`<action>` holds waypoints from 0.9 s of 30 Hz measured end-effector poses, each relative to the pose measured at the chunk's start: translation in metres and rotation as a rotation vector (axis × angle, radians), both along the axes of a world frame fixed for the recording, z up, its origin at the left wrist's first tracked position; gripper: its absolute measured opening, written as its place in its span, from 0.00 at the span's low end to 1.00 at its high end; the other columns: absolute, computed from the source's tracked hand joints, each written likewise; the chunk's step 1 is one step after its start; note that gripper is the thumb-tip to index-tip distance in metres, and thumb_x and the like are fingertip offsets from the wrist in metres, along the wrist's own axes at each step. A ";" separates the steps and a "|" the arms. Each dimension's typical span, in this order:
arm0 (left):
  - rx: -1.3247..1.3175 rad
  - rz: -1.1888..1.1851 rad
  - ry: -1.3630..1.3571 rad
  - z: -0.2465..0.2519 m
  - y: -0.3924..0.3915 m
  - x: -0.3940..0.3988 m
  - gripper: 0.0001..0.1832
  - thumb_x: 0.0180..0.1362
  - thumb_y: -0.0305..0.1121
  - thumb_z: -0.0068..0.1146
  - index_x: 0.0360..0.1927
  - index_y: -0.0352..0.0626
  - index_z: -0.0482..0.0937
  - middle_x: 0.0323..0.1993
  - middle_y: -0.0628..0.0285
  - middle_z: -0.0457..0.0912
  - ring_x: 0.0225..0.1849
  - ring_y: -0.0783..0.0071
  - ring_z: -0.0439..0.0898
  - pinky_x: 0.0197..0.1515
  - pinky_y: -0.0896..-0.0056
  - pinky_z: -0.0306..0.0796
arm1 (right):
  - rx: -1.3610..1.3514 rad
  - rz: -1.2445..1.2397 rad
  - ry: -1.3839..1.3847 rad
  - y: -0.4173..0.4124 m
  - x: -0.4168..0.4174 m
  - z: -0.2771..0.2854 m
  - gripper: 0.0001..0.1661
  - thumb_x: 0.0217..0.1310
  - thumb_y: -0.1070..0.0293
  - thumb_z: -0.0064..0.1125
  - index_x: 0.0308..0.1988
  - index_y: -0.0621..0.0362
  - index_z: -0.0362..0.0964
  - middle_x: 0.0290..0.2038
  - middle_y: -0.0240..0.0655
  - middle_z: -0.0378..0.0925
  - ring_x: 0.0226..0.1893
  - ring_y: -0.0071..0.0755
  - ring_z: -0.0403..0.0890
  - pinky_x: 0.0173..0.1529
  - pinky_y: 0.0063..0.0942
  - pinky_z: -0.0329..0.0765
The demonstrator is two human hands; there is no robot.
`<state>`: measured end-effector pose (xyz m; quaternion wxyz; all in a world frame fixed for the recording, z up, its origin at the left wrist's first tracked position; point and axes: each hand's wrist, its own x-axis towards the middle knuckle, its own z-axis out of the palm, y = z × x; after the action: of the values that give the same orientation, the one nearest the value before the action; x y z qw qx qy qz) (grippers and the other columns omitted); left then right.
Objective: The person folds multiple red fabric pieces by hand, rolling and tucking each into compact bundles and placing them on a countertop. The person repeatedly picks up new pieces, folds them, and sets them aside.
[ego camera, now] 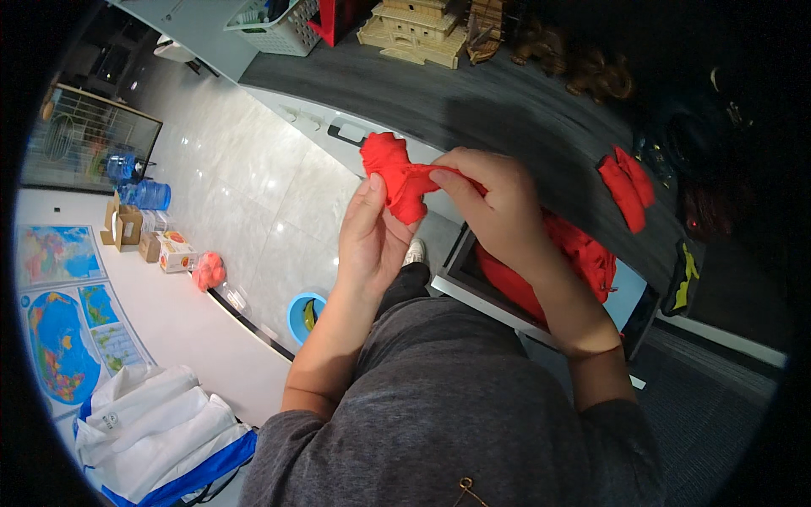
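A bunched piece of red fabric (393,171) is held up in front of me, between both hands. My left hand (374,231) grips its lower edge, thumb on top. With thumb and forefinger my right hand (485,190) pinches a narrow twisted end of the cloth, stretched out to the right. Its exact kind cannot be told while crumpled. Below my right forearm a pulled-out drawer (459,272) holds more red fabric (580,253), partly hidden by the arm. Two folded red cloth pieces (627,187) lie on the dark countertop (557,133) to the right.
Along the counter's back stand a white plastic basket (279,28), a wooden model building (415,32) and a model ship (486,32). A black and yellow item (683,279) sits at its right edge. On the floor are a blue bin (304,310) and cardboard boxes (127,225).
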<state>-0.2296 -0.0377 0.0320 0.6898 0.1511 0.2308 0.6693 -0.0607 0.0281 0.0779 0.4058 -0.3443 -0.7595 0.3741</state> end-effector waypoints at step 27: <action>0.031 0.120 0.516 0.008 -0.025 -0.014 0.32 0.55 0.17 0.46 0.68 0.25 0.70 0.58 0.50 0.81 0.58 0.64 0.81 0.64 0.64 0.72 | 0.078 0.071 0.023 -0.011 -0.029 0.000 0.08 0.64 0.69 0.64 0.39 0.63 0.81 0.31 0.43 0.80 0.32 0.48 0.83 0.36 0.38 0.78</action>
<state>-0.2437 -0.0629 0.0402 0.5648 0.3135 0.3974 0.6518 -0.0900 0.0173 0.0776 0.4142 -0.2967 -0.7805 0.3622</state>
